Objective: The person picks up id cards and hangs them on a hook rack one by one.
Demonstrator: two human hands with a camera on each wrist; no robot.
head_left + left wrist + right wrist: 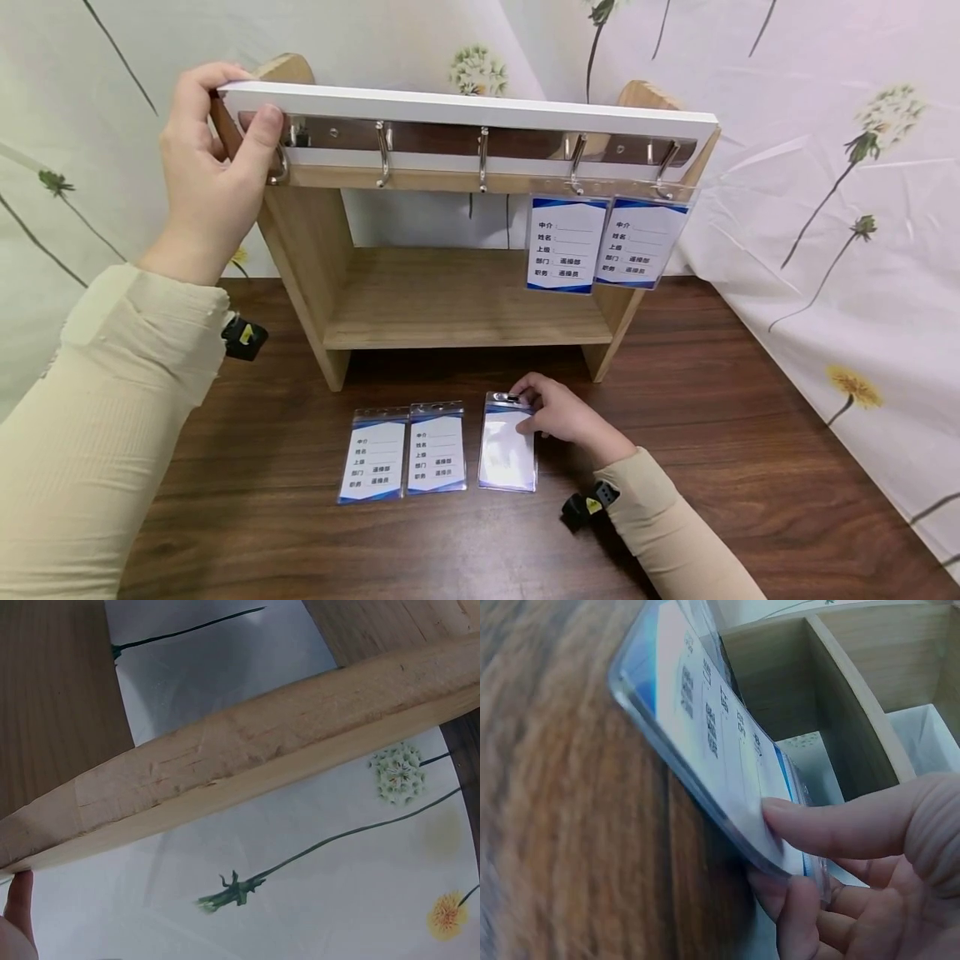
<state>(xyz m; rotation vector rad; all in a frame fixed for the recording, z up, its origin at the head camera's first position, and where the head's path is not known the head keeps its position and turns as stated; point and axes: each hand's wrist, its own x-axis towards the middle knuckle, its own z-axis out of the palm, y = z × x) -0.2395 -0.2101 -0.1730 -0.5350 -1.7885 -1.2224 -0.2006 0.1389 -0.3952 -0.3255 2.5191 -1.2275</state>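
Observation:
My left hand [213, 158] grips the left end of the white hook rail [450, 104] on a wooden shelf, thumb in front. In the left wrist view a fingertip [20, 900] shows against the shelf's wooden side panel [225, 754]. My right hand [562, 414] pinches the top of a clear badge holder [506, 454] with a white and blue card. The right wrist view has the thumb [832, 825] on the card face and fingers behind, the holder tilted off the wood. Two more badge holders [372, 458] [437, 450] lie side by side to its left.
Two badges [566, 246] [642, 242] hang from the two rightmost metal hooks [579, 162] of the rail. The shelf's lower board [465, 308] spans its side panels above the dark wooden table [300, 533]. Behind stands a white cloth [817, 167] with a dandelion print.

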